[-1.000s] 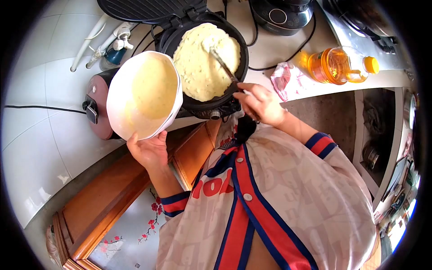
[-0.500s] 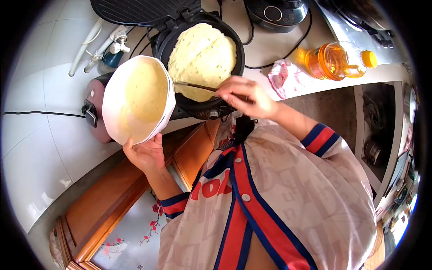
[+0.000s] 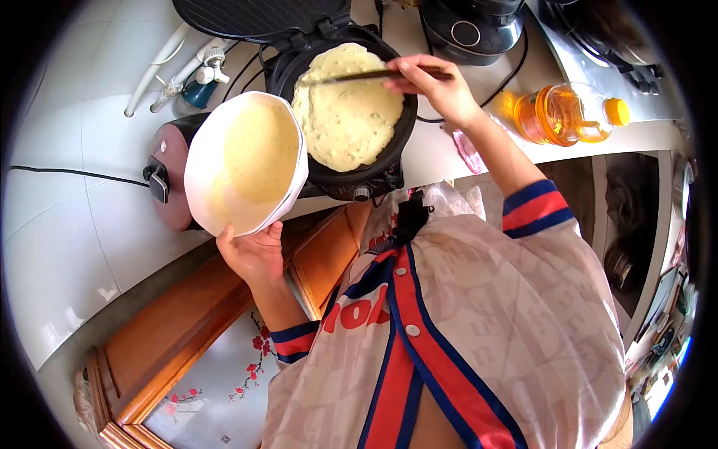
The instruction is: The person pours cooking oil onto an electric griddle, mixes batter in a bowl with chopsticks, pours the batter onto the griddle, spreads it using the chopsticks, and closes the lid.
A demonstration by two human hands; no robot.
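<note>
My left hand [image 3: 256,253] grips the lower rim of a white bowl [image 3: 296,183], which is tilted toward the pan and holds pale yellow batter [image 3: 258,153]. In my right hand [image 3: 434,84] is a pair of dark chopsticks [image 3: 363,75], held nearly level over the far part of the pan. Their tips rest on or just above a pale pancake [image 3: 348,123] with green flecks, spread across the black electric griddle [image 3: 408,131]. The bowl's right edge overlaps the griddle's left side in view.
The griddle's ridged lid [image 3: 262,16] stands open at the back. An oil bottle [image 3: 565,114] lies at the right, near a pinkish cloth [image 3: 468,153]. A black appliance [image 3: 473,34] with a cord is behind. A mauve cooker [image 3: 170,179] sits left, beside pipes and a valve [image 3: 212,67].
My right hand has moved the chopsticks from the pancake's near edge to its far side. The batter is spread more evenly, its crease smoothed out. My left hand still holds the bowl tilted.
</note>
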